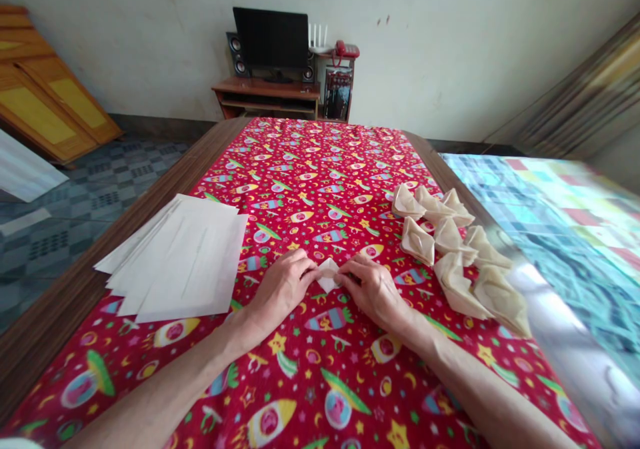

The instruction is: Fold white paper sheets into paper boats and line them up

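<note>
Matt paper piece [329,277], cloth cover [313,235]

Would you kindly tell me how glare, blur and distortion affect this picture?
Head view, right: pale glare whitens the table's edge, and the patterned cloth and curtain-like fabric look smeared; head view, left: the wooden cabinet leans, probably from wide-angle stretching; head view, centre: the small folded paper is clearer, though its fine creases are hard to read.

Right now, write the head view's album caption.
Left hand and right hand hold folded paper on red cloth, between white sheets and folded shapes.
</note>
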A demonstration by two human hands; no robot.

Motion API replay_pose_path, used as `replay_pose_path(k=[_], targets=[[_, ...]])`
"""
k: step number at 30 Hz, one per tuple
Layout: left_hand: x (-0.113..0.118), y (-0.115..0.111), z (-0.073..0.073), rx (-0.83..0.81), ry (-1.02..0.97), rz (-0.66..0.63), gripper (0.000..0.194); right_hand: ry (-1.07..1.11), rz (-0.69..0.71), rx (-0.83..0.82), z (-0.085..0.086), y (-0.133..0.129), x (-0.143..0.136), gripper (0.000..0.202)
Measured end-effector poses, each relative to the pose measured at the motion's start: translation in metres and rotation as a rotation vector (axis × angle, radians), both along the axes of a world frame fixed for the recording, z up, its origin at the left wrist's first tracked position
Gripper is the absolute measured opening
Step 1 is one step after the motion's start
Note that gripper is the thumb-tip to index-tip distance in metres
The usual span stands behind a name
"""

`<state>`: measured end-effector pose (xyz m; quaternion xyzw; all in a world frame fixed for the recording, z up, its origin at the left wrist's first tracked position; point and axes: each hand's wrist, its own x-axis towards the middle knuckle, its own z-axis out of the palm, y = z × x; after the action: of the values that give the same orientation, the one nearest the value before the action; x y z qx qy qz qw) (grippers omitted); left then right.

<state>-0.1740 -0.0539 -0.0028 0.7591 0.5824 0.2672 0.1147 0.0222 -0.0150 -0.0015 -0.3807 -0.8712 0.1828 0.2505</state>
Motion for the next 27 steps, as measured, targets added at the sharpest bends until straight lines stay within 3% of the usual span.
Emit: replay_pose_path(k=[8,27], targets=[[0.0028,-0.0013,0.006,-0.018,0.192,0.077,0.02,-0.121,-0.016,0.024,0.0078,0.002,-0.0003,0.016],[0.0023,0.002,0.0002,0.03,0.174,0.119,0.017,-0.255,-0.059,0.191,0.003,-0.003,-0.0051,0.017]])
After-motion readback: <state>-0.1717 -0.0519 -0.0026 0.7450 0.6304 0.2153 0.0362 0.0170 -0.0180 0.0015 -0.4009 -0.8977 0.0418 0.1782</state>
